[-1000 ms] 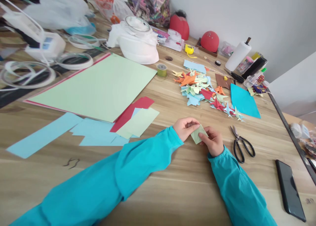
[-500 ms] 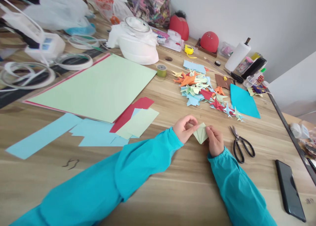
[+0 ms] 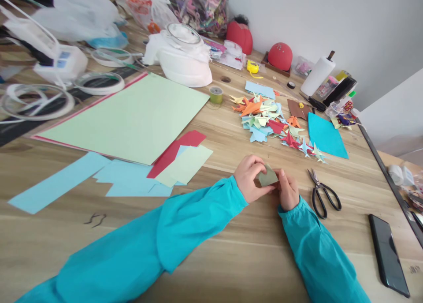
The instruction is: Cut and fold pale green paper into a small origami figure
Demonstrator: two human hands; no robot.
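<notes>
A small folded piece of pale green paper (image 3: 267,178) is pinched between both my hands just above the wooden table (image 3: 231,259). My left hand (image 3: 250,177) grips its left side with curled fingers. My right hand (image 3: 288,189) holds its right edge with thumb and fingers pressed together. Both arms wear teal sleeves. A pile of several folded paper shapes (image 3: 271,122) in orange, green, blue and red lies beyond my hands.
Black scissors (image 3: 322,192) lie right of my hands and a dark phone (image 3: 386,254) lies near the right edge. A large green sheet (image 3: 132,113), blue strips (image 3: 53,184), red and green offcuts (image 3: 181,155), a cyan sheet (image 3: 325,135) and tape rolls (image 3: 99,80) lie around.
The green piece has been turned and folded tighter between my hands. My left hand has closed further over it and both hands have drawn closer together.
</notes>
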